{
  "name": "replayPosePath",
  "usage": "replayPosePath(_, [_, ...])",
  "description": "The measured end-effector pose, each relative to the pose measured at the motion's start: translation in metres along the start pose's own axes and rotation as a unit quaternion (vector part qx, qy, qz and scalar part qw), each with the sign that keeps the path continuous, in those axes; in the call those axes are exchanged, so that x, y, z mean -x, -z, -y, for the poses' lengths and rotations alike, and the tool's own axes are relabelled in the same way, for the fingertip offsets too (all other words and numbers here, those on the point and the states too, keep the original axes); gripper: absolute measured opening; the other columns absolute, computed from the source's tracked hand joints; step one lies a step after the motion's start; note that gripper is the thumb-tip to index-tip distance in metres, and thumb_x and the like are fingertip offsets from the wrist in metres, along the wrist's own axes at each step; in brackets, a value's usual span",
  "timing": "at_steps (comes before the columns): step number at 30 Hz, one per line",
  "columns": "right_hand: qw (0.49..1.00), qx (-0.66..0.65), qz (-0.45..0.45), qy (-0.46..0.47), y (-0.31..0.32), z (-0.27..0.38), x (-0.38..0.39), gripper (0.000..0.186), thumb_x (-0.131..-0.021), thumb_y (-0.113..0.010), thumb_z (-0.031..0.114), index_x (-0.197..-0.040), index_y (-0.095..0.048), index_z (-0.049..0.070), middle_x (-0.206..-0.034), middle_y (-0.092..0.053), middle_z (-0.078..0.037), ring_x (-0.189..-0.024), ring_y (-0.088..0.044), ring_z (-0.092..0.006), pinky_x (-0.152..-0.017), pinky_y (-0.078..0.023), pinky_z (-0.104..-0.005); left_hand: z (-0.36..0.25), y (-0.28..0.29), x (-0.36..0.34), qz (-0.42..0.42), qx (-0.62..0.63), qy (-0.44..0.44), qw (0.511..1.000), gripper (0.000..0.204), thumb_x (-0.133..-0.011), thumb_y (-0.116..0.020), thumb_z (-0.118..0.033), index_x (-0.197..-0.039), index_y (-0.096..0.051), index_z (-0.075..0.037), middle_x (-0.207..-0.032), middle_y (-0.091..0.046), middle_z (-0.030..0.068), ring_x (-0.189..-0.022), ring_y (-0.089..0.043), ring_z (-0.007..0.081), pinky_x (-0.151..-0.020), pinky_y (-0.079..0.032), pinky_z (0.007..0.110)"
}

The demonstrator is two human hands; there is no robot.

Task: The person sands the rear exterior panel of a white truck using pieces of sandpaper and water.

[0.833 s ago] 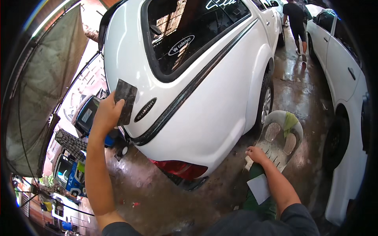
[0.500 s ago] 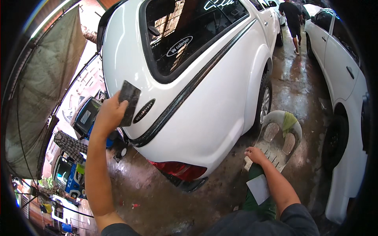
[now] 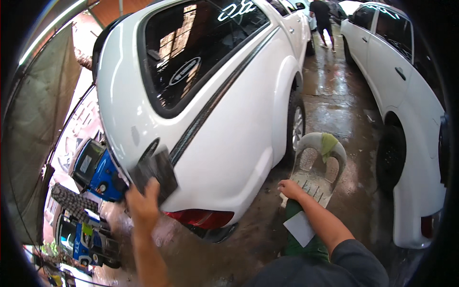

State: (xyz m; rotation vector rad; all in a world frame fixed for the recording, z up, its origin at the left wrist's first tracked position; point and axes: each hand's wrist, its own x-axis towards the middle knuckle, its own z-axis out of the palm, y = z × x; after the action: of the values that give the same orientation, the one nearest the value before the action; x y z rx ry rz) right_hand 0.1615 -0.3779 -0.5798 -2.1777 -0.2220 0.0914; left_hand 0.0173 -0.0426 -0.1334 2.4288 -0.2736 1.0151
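Car [image 3: 239, 129] left of chair [image 3: 306, 176], cloth [image 3: 328, 145] on chair

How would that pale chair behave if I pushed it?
The chair would probably slide easily: the floor looks wet. It's likely light for its size, given its large openings. The green cloth might slip off, being apparently just draped there.

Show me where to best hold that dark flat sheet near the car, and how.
Probably pinch the dark sheet at its lower-left edge, coming from below in the view: it looks flat and broad, and the left hand has its thumb over that edge.
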Motion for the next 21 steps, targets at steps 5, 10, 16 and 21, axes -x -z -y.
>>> replayPosePath(5, [1.000,0.000,0.007,0.009,-0.008,-0.010,-0.008,0.022,-0.085,-0.069,0.018,-0.098,-0.071,0.001,-0.093,-0.072,-0.019,-0.092,-0.071,-0.0344,-0.082,-0.054,-0.0429,0.010,-0.105,0.156,0.159,0.153,0.281,0.934,0.031,-0.095,-0.068,-0.020,-0.108,-0.068,0.008,-0.100,-0.073,0.0165,-0.094,-0.067,0.0284,-0.087,-0.049,0.041])
replayPosePath(10, [1.000,0.010,0.023,0.006,-0.003,-0.010,-0.007,0.015,-0.084,-0.073,0.016,-0.089,-0.069,0.002,-0.082,-0.071,-0.017,-0.081,-0.071,-0.0313,-0.073,-0.054,-0.0419,0.029,-0.207,0.285,0.135,0.171,0.306,0.927,0.036,-0.099,-0.063,-0.027,-0.100,-0.068,0.009,-0.089,-0.071,0.0249,-0.086,-0.070,0.0387,-0.077,-0.050,0.044])
replayPosePath(16, [0.996,0.076,0.047,-0.023,-0.005,0.002,-0.004,0.030,-0.089,-0.071,0.033,-0.085,-0.071,0.004,-0.075,-0.070,-0.017,-0.078,-0.070,-0.0356,-0.074,-0.054,-0.0471,0.024,-0.208,0.331,0.212,0.157,0.359,0.895,0.045,-0.100,-0.061,-0.033,-0.085,-0.067,0.008,-0.071,-0.066,0.0262,-0.070,-0.068,0.0422,-0.063,-0.047,0.047])
replayPosePath(21, [0.989,0.129,0.073,-0.010,-0.005,0.012,-0.006,0.041,-0.094,-0.064,0.043,-0.085,-0.072,0.003,-0.072,-0.070,-0.017,-0.078,-0.070,-0.0388,-0.076,-0.054,-0.0506,0.025,-0.220,0.354,0.203,0.175,0.438,0.858,0.051,-0.101,-0.060,-0.037,-0.084,-0.065,0.010,-0.066,-0.063,0.0242,-0.060,-0.062,0.0282,-0.062,-0.045,0.046])
